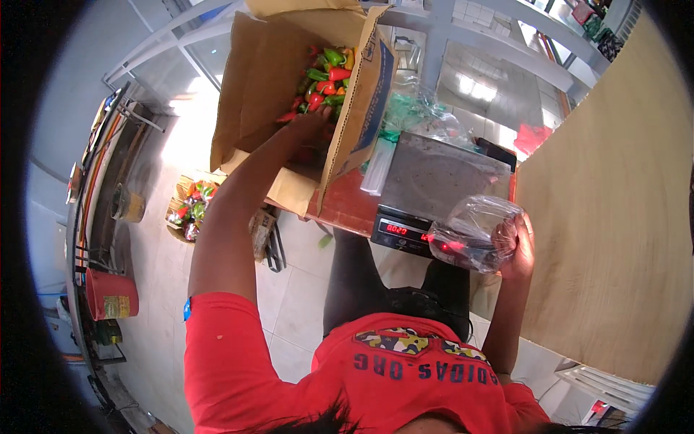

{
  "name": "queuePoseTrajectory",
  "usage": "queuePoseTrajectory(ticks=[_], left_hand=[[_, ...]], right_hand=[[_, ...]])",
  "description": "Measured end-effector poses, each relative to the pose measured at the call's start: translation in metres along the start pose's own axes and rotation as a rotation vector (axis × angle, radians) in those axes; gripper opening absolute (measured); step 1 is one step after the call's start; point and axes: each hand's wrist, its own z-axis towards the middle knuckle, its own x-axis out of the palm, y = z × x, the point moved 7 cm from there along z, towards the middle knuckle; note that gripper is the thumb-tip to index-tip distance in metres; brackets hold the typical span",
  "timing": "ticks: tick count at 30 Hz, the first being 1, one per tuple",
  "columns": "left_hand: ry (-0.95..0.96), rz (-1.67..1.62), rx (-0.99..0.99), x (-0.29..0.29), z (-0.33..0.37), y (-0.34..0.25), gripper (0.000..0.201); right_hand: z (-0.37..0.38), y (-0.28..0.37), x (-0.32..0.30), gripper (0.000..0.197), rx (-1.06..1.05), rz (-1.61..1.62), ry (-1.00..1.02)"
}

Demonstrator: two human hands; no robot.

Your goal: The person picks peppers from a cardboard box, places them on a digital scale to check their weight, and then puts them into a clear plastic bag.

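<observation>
My left hand (312,124) reaches down into a tall open cardboard box (253,94), among red, green and yellow peppers (329,79). Most of its fingers are hidden between the peppers and the box wall, so I cannot tell whether they hold one. My right hand (517,247) is closed on a clear plastic bag (473,228), which bulges out over the front right corner of a weighing scale (441,173). No peppers show inside the bag. The scale has a dark flat plate and a lit red display along its near side.
Box and scale share a reddish table (350,202). Crumpled clear and green plastic (419,112) lies behind the scale, beside a dark object (495,153). A wooden panel (607,210) rises on the right. Lower left are a box of packed peppers (189,210) and a red bucket (112,293).
</observation>
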Motion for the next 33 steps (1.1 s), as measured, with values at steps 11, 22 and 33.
queuePoseTrajectory(ticks=[11, 22, 33], left_hand=[[0.164, -0.022, 0.202, -0.017, -0.027, -0.023, 0.041], [0.1, -0.125, -0.021, -0.026, -0.008, 0.014, 0.042], [-0.827, -1.48, -0.027, -0.228, -0.16, 0.0, 0.032]], right_hand=[[0.004, 0.003, -0.003, 0.014, -0.081, -0.111, -0.088], [-0.002, 0.012, -0.005, 0.018, -0.129, -0.1, -0.228], [-0.003, 0.028, -0.028, 0.014, -0.152, 0.036, -0.227]])
